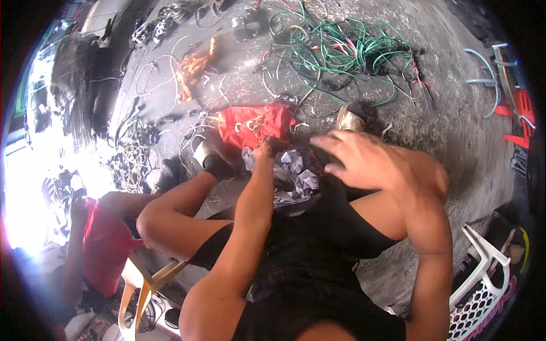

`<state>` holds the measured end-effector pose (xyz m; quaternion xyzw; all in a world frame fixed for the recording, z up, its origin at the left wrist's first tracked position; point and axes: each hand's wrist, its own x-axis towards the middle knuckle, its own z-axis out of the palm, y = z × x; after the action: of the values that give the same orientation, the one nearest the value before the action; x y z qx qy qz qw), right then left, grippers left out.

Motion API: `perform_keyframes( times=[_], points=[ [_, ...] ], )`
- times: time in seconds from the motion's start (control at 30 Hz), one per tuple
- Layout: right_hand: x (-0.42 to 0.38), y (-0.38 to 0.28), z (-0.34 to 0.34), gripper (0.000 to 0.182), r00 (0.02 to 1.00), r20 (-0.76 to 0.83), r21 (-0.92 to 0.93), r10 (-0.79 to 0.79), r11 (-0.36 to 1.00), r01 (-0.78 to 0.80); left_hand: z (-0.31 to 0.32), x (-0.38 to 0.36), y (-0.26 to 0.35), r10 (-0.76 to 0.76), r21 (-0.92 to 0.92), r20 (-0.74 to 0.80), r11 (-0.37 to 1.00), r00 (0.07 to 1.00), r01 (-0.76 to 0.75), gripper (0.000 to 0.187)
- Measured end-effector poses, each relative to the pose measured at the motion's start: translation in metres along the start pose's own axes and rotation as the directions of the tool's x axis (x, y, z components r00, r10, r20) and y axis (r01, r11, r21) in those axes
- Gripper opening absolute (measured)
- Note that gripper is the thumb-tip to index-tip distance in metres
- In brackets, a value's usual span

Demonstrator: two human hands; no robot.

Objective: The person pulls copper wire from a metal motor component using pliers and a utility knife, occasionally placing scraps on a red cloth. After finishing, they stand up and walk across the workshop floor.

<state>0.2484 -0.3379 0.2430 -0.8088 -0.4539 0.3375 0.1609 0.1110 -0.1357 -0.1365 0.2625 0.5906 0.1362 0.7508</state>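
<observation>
My left hand (263, 150) reaches down between my legs to the lower edge of a red bag or cloth (232, 126). Its fingers look closed, and what they grip, if anything, is too small and dark to name. Thin copper-coloured strands (257, 122) lie on the red material. Just below, crumpled grey-white sheeting (307, 181) is bunched in front of my lap. Above my thigh, to the right of the sheeting, my right hand (357, 160) hovers with fingers stretched out and nothing in them.
A tangle of green cable (347, 48) spreads over the floor ahead, with orange-brown fibre or wire (193, 67) to its left. More loose wires (128, 159) lie farther left. A person in a red top (108, 247) sits at my left. A white plastic chair (480, 284) stands at right.
</observation>
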Motion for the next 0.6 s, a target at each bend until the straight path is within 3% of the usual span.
perform_keyframes(
  times=[0.03,0.1,0.13,0.17,0.2,0.23,0.27,0.3,0.37,0.4,0.47,0.5,0.57,0.6],
  points=[
    [0.000,0.000,-0.001,0.048,0.999,0.044,0.000,0.005,1.000,-0.005,0.003,0.004,0.004,-0.010,0.009,-0.002,1.000,1.000,0.010,0.025],
    [-0.006,0.005,0.003,0.047,0.993,0.113,-0.068,0.023,0.998,-0.016,0.016,-0.004,0.025,-0.052,0.304,-0.149,0.948,0.987,0.096,0.035],
    [-0.013,0.010,0.009,0.037,1.000,0.026,-0.194,0.003,0.981,0.002,0.011,0.005,0.027,-0.048,0.447,-0.183,0.886,0.982,0.127,0.045],
    [-0.016,0.012,0.013,0.028,0.998,-0.056,-0.318,-0.028,0.948,0.009,0.000,0.023,0.025,-0.007,0.638,-0.184,0.760,0.983,0.125,0.057],
    [-0.013,0.011,0.009,0.028,0.999,-0.045,-0.308,-0.022,0.951,0.008,-0.009,0.040,0.024,0.038,0.809,-0.175,0.575,0.984,0.121,0.069],
    [-0.010,0.007,0.001,0.037,0.994,0.063,-0.273,0.092,0.959,-0.072,-0.014,0.044,0.028,0.079,0.920,-0.151,0.375,0.985,0.111,0.082],
    [-0.006,0.005,-0.005,0.047,0.965,0.167,-0.251,0.200,0.956,-0.155,-0.017,0.047,0.032,0.111,0.967,-0.138,0.230,0.984,0.109,0.095],
    [-0.003,0.005,-0.005,0.047,0.965,0.167,-0.252,0.202,0.955,-0.156,-0.022,0.047,0.032,0.109,0.967,-0.137,0.231,0.985,0.109,0.095],
    [-0.002,0.003,-0.005,0.048,0.985,0.104,-0.211,0.140,0.971,-0.116,-0.023,0.037,0.038,0.229,0.990,-0.119,0.097,0.966,0.099,0.091],
    [0.001,0.001,-0.005,0.048,0.984,0.098,-0.213,0.146,0.969,-0.122,-0.040,0.060,0.033,0.185,1.000,0.000,0.005,0.983,-0.001,0.087],
    [0.004,-0.002,-0.003,0.045,0.982,0.152,-0.237,0.111,0.969,-0.073,-0.048,0.062,0.041,0.082,1.000,0.007,0.014,0.997,-0.008,0.083],
    [0.005,0.001,0.002,0.039,0.991,0.111,-0.214,0.073,0.976,-0.048,-0.029,0.026,0.056,0.166,0.992,0.096,-0.103,0.981,-0.079,0.083],
    [0.011,-0.001,0.003,0.023,0.994,0.107,-0.267,0.015,0.964,0.014,-0.024,0.013,0.061,0.163,0.975,0.202,-0.131,0.966,-0.181,0.074],
    [0.011,0.002,0.015,0.021,1.000,0.002,-0.241,-0.008,0.970,0.008,-0.022,0.006,0.064,0.160,0.962,0.254,-0.145,0.954,-0.232,0.069]
  ],
)
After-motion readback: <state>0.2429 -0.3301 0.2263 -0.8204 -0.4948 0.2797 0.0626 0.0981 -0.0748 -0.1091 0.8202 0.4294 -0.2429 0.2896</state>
